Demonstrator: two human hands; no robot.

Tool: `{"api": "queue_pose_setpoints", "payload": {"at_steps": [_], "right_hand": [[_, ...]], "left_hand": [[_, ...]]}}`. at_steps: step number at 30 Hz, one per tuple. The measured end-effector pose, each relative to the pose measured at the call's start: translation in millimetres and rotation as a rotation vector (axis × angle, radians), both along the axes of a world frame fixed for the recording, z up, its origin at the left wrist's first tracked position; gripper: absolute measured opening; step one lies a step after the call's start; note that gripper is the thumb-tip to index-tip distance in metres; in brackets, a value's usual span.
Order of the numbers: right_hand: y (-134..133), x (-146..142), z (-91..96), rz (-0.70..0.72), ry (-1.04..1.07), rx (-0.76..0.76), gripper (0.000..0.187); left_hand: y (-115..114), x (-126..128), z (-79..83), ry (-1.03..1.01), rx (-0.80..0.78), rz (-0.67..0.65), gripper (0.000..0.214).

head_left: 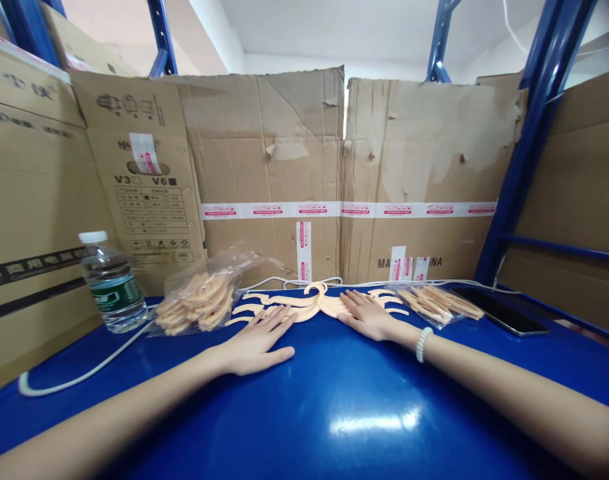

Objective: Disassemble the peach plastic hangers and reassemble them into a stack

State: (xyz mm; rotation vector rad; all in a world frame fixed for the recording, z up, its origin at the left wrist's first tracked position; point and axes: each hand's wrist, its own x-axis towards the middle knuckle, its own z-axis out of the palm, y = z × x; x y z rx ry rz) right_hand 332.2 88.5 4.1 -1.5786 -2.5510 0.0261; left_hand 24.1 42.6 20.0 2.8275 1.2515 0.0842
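My left hand (257, 340) lies flat on the blue shelf (334, 400), fingers stretched out, fingertips touching the left end of a row of pale wooden hanger-shaped pieces (312, 303). My right hand (367, 315), with a white bead bracelet on the wrist, rests flat with its fingers spread on the right part of that same row. Neither hand grips anything.
A clear bag of wooden pieces (199, 303) lies left of the row, another bag (437, 303) to the right. A water bottle (112, 283) stands far left beside a white cable (84, 373). A dark phone (504, 311) lies right. Cardboard boxes (284, 173) wall the back and sides.
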Motion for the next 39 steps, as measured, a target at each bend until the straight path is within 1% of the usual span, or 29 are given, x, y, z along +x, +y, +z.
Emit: {"api": "queue_pose_setpoints", "payload": {"at_steps": [4, 7, 10, 12, 14, 16, 18, 20, 23, 27, 31, 35, 39], "right_hand": [[1.9, 2.5, 0.2, 0.012, -0.013, 0.037, 0.075], [-4.5, 3.5, 2.7, 0.026, -0.029, 0.117, 0.068], [-20.4, 2.2, 8.1, 0.044, -0.044, 0.213, 0.066], [-34.7, 1.0, 12.4, 0.071, -0.060, 0.263, 0.064], [-49.2, 1.0, 15.5, 0.117, -0.094, 0.335, 0.056], [-61.5, 3.1, 16.1, 0.163, -0.139, 0.413, 0.043], [-69.5, 7.8, 13.5, 0.165, -0.165, 0.452, 0.034], [-72.8, 14.4, 9.5, 0.146, -0.152, 0.427, 0.032], [-72.5, 24.7, 7.5, 0.138, -0.066, 0.283, 0.031], [-73.6, 33.9, 17.1, 0.195, 0.021, 0.117, 0.032], [-78.8, 38.6, 27.3, 0.193, 0.048, 0.008, 0.038], [-80.1, 40.7, 28.2, 0.186, 0.036, -0.029, 0.042], [-79.2, 41.1, 24.5, 0.189, 0.025, 0.007, 0.043]], "left_hand": [[1.3, 0.2, -0.8, -0.017, 0.037, 0.002, 0.074], [-3.3, -0.4, -0.8, -0.039, 0.071, 0.037, 0.075], [-15.4, -4.3, -3.7, -0.059, 0.099, 0.071, 0.074], [-27.2, -6.6, -7.5, -0.063, 0.104, 0.053, 0.071], [-39.8, -6.5, -11.4, -0.082, 0.117, 0.017, 0.069], [-50.5, -3.5, -14.1, -0.142, 0.162, 0.019, 0.065], [-57.4, 0.8, -15.3, -0.200, 0.169, -0.002, 0.059], [-60.5, 4.1, -16.2, -0.249, 0.147, -0.023, 0.051], [-60.9, 3.7, -19.2, -0.316, 0.129, -0.021, 0.040], [-61.3, -1.6, -22.9, -0.370, 0.130, -0.013, 0.039], [-62.2, -3.6, -15.7, -0.362, 0.087, -0.001, 0.039], [-61.5, -3.0, -6.1, -0.288, 0.017, 0.000, 0.043], [-62.1, -2.6, -9.1, -0.335, 0.011, 0.019, 0.043]]}}
